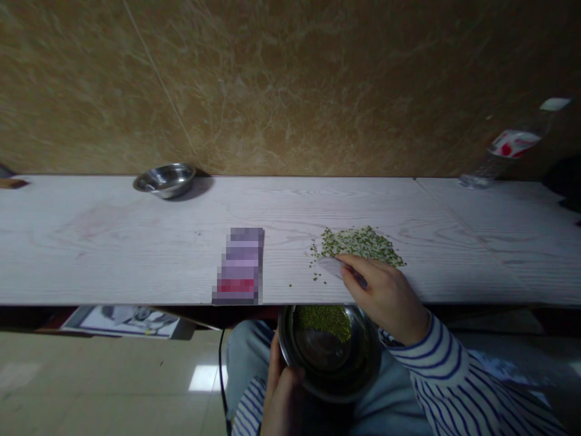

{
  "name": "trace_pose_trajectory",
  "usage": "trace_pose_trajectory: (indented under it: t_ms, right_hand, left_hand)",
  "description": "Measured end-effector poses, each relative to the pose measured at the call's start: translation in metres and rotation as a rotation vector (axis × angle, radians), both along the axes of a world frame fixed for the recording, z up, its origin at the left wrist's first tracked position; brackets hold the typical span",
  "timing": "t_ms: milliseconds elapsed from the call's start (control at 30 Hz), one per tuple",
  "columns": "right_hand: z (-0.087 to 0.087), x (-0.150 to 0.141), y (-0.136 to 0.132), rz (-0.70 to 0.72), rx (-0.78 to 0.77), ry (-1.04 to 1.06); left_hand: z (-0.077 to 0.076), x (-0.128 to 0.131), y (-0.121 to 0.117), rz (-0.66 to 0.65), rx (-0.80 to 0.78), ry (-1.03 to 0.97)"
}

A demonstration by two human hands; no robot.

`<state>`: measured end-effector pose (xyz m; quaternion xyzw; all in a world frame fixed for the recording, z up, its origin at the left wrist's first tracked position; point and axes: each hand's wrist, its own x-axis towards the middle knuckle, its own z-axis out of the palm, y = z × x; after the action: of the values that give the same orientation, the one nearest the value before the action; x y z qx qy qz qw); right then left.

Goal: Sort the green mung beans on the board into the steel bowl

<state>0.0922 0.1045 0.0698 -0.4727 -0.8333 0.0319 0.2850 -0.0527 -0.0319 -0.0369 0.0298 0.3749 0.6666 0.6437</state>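
Note:
My left hand (282,393) grips the near left rim of a steel bowl (333,390), held tilted over my lap just below the table edge. Green mung beans (324,321) lie in the bowl's far part. My right hand (388,293) is closed round a metal spoon (330,265), its bowl end low over the table and pointing left. Just beyond that hand spreads a flat pile of green beans mixed with white grains (358,241), partly hidden by it. A few loose beans (316,277) are scattered left of the pile.
A pale wood-grain table (136,260) runs along a marbled wall. On it are a second steel bowl (167,181) at the back left, a blurred-out phone-like rectangle (240,266) and a clear plastic bottle (511,148) at the back right. An open drawer (131,320) sits below the left edge.

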Motion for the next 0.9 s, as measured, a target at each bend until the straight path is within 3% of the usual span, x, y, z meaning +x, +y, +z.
trace_pose_trajectory:
  t_ms: [367, 567, 900]
  right_hand:
    - [0.000, -0.002, 0.001, -0.046, -0.054, 0.013]
    - [0.001, -0.009, -0.001, -0.004, -0.064, 0.016]
    - [-0.001, 0.000, 0.004, -0.097, -0.079, 0.012]
  left_hand:
    - [0.000, -0.002, 0.000, 0.009, 0.013, 0.006]
    - [-0.001, -0.001, 0.000, 0.006, 0.025, -0.014]
    - [-0.001, -0.004, -0.001, -0.007, 0.027, -0.031]
